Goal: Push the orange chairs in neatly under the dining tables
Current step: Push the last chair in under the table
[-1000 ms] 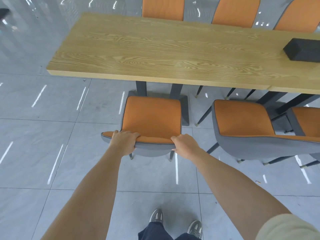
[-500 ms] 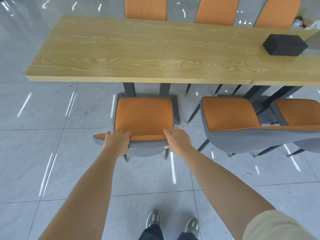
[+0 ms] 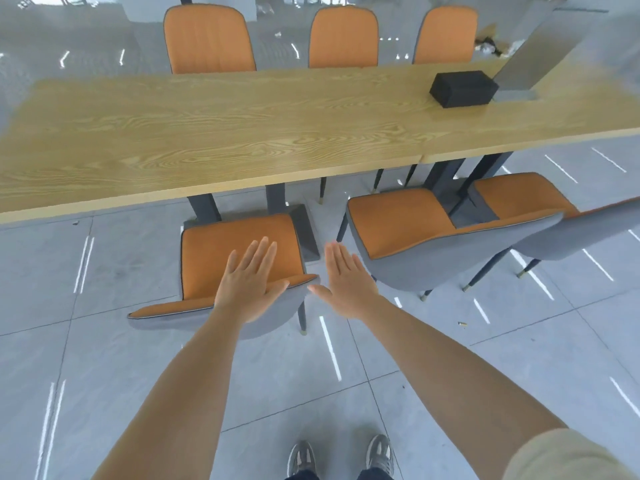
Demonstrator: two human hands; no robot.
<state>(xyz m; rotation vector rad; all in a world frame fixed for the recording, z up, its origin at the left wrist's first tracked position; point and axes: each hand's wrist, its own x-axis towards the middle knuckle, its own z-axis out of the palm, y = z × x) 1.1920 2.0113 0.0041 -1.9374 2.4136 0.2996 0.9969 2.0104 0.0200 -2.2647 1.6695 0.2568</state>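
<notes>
Your left hand (image 3: pixel 249 284) lies flat at 12 o'clock from you, fingers straight and a little spread, over the top rim of the nearest orange padded chair with a grey shell back (image 3: pixel 221 251); you cannot tell whether the palm presses the rim or only hovers on it. Your right hand (image 3: pixel 346 282) is flat too, fingers straight and close together, just at 3 o'clock of that rim, over the grey tiled floor (image 3: pixel 104 341) and gripping nothing. The chair's seat shows on your side of the long light wood-grain bench (image 3: pixel 207 133), its front by the dark bench legs. At 1 o'clock stands a 2nd orange padded chair (image 3: pixel 398 223), seat front tucked under the bench edge; at 2 o'clock a 3rd orange padded chair (image 3: pixel 519 195) sits beside it, backs nearly touching. Across the bench, at 11, 12 and 1 o'clock, 3 orange chair backs (image 3: pixel 343 36) rise above the far edge. A black rectangular box (image 3: pixel 462 88) rests on the bench at 1 o'clock; your grey shoes (image 3: pixel 381 452) show at 6 o'clock.
</notes>
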